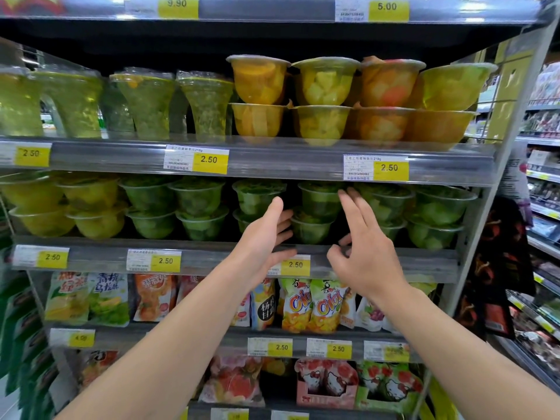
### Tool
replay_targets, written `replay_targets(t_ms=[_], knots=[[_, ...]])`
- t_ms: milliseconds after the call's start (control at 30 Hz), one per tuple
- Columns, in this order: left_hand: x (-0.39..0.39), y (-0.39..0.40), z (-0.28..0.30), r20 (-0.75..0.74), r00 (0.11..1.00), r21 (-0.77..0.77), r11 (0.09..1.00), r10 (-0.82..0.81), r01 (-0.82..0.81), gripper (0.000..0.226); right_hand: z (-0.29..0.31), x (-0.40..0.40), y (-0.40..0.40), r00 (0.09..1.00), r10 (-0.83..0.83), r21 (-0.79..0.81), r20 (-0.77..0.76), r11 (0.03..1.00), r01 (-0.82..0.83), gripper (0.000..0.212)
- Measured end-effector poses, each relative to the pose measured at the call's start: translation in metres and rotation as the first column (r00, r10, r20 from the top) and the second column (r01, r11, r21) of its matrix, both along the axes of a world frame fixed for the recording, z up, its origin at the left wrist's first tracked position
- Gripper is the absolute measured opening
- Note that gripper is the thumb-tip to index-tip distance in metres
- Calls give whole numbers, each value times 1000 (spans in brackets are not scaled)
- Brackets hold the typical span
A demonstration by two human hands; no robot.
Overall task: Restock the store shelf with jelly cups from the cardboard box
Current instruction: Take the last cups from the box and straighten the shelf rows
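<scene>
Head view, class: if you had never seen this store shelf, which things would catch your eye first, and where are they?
Two bare hands, the left hand and right hand, reach open toward stacked green jelly cups on the middle shelf. Above them, orange and yellow fruit cups sit stacked in two layers. Yellow price tags line every shelf edge.

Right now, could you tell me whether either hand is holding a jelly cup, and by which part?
Nothing is held. The left hand and right hand are open on either side of the stacked green jelly cups, gripping neither.
</scene>
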State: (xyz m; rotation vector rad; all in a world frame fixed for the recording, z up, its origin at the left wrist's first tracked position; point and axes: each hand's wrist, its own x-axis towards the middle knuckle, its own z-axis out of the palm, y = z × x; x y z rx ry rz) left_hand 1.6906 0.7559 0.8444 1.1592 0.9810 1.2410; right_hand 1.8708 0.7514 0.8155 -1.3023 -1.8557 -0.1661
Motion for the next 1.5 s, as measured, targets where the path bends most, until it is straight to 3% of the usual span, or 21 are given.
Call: replay_targets(t_ms=[100,233,433,700,1067,1167,1500], knots=[[0,0,0,-4,1000,0,1000,-2,2,59,-2,-7,-4,976,115,-16,-187,993,-120,84],[0,0,1,-11,1000,2,1000,-9,9,56,-15,-13,-10,896,82,-94,-437,986,-136,81],[7,3,9,-64,998,-4,1000,-11,11,55,-2,-22,-1,786,114,-209,-608,932,-296,87],[8,8,9,-49,998,-35,999,-32,30,60,10,-23,5,758,116,-251,-642,902,-351,80],[7,3,8,-22,1000,-24,1000,-2,1,60,0,-18,-2,824,22,-286,-566,932,-222,81],[6,2,7,-26,1000,-22,1000,-11,10,60,-3,-22,-9,836,30,-298,-548,927,-228,72],[10,-2,7,-13,999,-30,999,-36,36,62,1,-20,-9,805,35,-313,-592,911,-269,69]])
